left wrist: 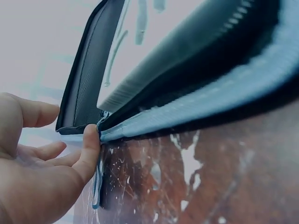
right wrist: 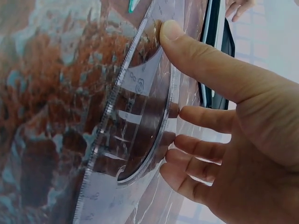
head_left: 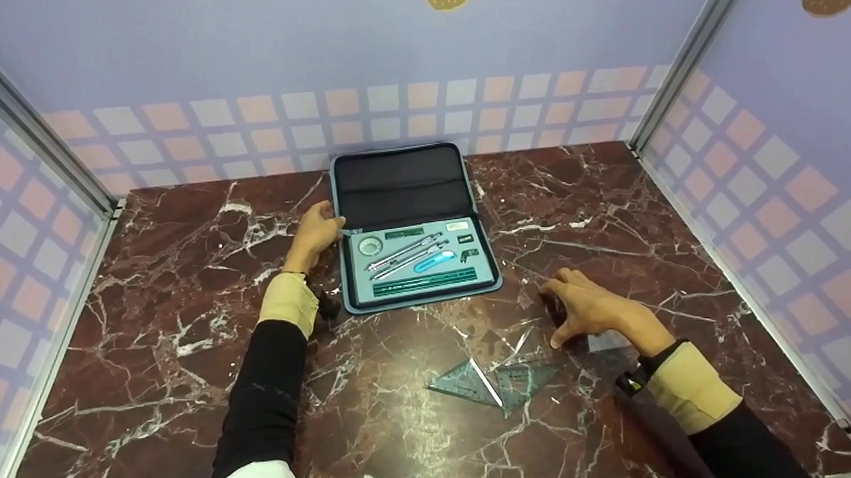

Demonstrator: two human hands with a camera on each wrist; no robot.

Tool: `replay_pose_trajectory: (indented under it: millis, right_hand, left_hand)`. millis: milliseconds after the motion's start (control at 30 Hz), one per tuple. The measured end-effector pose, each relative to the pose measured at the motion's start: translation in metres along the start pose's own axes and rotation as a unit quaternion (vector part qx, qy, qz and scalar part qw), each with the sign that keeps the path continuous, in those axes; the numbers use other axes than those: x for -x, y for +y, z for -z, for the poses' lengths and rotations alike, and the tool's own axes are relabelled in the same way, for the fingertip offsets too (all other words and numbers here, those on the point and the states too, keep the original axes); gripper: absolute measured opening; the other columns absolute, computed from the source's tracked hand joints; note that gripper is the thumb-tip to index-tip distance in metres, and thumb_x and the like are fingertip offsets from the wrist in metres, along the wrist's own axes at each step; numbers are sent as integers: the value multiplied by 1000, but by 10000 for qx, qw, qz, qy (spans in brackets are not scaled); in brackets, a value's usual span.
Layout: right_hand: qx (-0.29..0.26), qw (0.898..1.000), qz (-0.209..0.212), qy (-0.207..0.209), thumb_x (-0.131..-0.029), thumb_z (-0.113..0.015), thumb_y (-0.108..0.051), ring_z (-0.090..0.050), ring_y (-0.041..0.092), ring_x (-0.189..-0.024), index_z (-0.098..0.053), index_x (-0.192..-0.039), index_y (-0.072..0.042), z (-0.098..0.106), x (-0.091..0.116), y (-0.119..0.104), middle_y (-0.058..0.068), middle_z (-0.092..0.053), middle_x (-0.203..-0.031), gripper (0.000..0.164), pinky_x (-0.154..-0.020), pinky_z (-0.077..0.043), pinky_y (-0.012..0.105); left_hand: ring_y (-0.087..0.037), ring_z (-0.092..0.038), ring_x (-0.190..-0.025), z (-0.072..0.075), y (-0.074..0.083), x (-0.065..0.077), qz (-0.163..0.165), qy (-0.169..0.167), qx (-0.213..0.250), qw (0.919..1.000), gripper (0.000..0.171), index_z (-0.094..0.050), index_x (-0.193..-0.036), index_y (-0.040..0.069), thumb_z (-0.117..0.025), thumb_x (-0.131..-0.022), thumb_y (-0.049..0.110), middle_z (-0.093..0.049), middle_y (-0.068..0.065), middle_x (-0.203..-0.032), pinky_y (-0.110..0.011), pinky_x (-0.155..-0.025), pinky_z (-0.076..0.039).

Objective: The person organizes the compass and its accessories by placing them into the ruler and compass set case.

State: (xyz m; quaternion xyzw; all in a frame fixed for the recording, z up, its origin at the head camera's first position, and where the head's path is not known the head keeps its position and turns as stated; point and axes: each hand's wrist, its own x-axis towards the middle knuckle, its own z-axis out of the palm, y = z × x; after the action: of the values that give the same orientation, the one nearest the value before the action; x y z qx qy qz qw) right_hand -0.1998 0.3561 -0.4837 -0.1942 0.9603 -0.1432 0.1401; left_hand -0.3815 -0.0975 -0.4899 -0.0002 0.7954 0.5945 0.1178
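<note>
An unzipped blue-edged geometry case (head_left: 351, 304) lies on the table, its black-lined lid (head_left: 406, 184) laid back. My left hand (head_left: 318, 228) is at the case's left side by the hinge. In the left wrist view one fingertip touches the case's edge beside a zipper pull (left wrist: 96, 186), fingers extended. My right hand (head_left: 588, 307) stands to the right of the case with thumb and fingers spread wide. Beneath it, in the right wrist view, is a clear protractor (right wrist: 100, 186); the fingertips are at its curved edge. Whether they bear on it or on the table, I cannot tell.
Two clear set squares (head_left: 462, 384) lie in front of the case, partly overlapping. The case's grey insert holds a green ruler (head_left: 423, 282), a blue cutter (head_left: 434, 261), compass-like metal tools (head_left: 403, 256) and a round item (head_left: 370, 247). Patterned walls (head_left: 258, 127) bound the marble-look table.
</note>
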Motion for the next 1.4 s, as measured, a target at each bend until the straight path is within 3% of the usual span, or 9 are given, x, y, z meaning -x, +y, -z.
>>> replay_pose_trajectory:
  millis: [233, 433, 700, 967, 1133, 1267, 1333, 1400]
  right_hand:
    - [78, 9996, -116, -243, -62, -100, -40, -44, 29, -100, -58, -119, -4, 4, -7, -2, 10, -47, -109, 79, -86, -46, 48]
    - [192, 9985, -206, -464, -57, -101, -42, -43, 27, -96, -59, -111, -7, 7, -14, -3, 8, -43, -102, 77, -82, -45, 44]
    - [316, 9974, -407, -507, -53, -102, -43, -44, 31, -97, -57, -113, -6, 7, -16, -6, 11, -40, -104, 84, -87, -44, 48]
    - [25, 9992, -338, -204, -56, -102, -39, -46, 29, -94, -60, -117, -2, 8, -11, -8, 11, -36, -104, 83, -84, -47, 47]
    - [-223, 9997, -59, 37, -66, -98, -27, -51, 29, -94, -65, -115, 1, 13, -8, -1, 13, -39, -107, 66, -85, -51, 48]
    - [-225, 9988, 330, 286, -76, -89, -9, -53, 25, -89, -69, -114, 2, 23, -5, 9, 13, -47, -104, 45, -82, -53, 46]
    - [-188, 9972, 584, 429, -79, -85, -4, -53, 25, -85, -71, -115, 3, 29, -4, 14, 13, -52, -100, 39, -78, -51, 44]
    - [-201, 9951, 767, 590, -79, -82, 2, -56, 25, -83, -73, -112, 4, 36, -2, 15, 13, -59, -98, 35, -76, -52, 43]
  left_hand:
    - [-36, -37, -147, 1, 0, -2, 22, 88, 685, 9976, 64, -16, -161, -7, -47, -107, 4, -27, -29, -163, -41, -110, -45]
    - [-36, -41, -144, 1, -2, -2, 76, 164, 792, 9967, 66, -14, -162, -5, -48, -106, 4, -32, -28, -161, -41, -109, -46]
    - [-33, -44, -141, 3, -2, -1, 42, 181, 855, 9962, 65, -14, -163, -4, -46, -107, 1, -35, -25, -160, -42, -107, -47]
    - [-32, -47, -136, 6, -2, -2, -37, 116, 559, 9984, 55, -28, -161, -2, -45, -109, 4, -38, -24, -155, -41, -105, -49]
    - [-29, -51, -123, 6, -1, -3, -3, 341, 497, 9982, 51, -37, -157, -2, -48, -109, 9, -44, -22, -146, -39, -99, -52]
    - [-27, -54, -116, 3, 0, -4, -74, 643, 318, 9974, 46, -43, -153, -3, -48, -110, 10, -49, -23, -143, -33, -89, -56]
    - [-29, -59, -107, -2, 1, -4, -183, 920, 38, 9956, 42, -49, -148, -5, -48, -109, 9, -56, -24, -137, -30, -81, -56]
    - [-31, -62, -104, -7, 3, -5, -349, 1238, -431, 9908, 38, -55, -142, -7, -49, -107, 6, -62, -26, -131, -34, -81, -56]
